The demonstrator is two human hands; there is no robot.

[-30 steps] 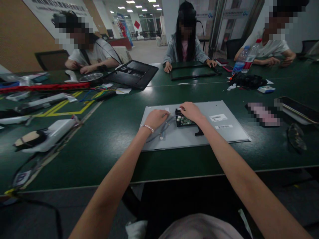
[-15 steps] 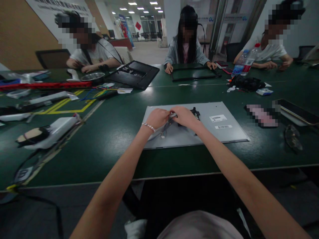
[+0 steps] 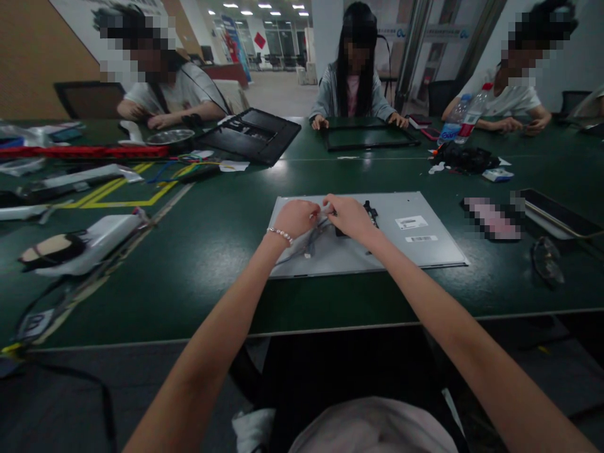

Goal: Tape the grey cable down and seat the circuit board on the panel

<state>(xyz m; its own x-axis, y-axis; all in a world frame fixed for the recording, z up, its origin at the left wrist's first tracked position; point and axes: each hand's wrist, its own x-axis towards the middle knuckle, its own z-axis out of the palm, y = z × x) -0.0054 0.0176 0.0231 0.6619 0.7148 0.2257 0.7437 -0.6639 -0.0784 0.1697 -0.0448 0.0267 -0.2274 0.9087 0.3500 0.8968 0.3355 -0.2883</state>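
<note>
A grey metal panel [image 3: 425, 245] lies flat on the green table [image 3: 212, 264] in front of me. My left hand [image 3: 297, 217] and my right hand [image 3: 346, 215] meet over its left half, both pinched on a thin cable [image 3: 309, 242] that trails down across the panel. A small dark circuit board [image 3: 370, 214] sits on the panel, mostly hidden behind my right hand. My left wrist wears a bead bracelet.
Three other people sit at the far side; one rests both hands on a black frame [image 3: 368, 137], another is beside a black back cover [image 3: 255, 135]. Water bottles [image 3: 460, 119], a white device [image 3: 85, 242], yellow floor-tape lines and loose parts lie around.
My right hand left the circuit board and moved left to join my left hand on the cable. Both hands now sit slightly higher on the panel.
</note>
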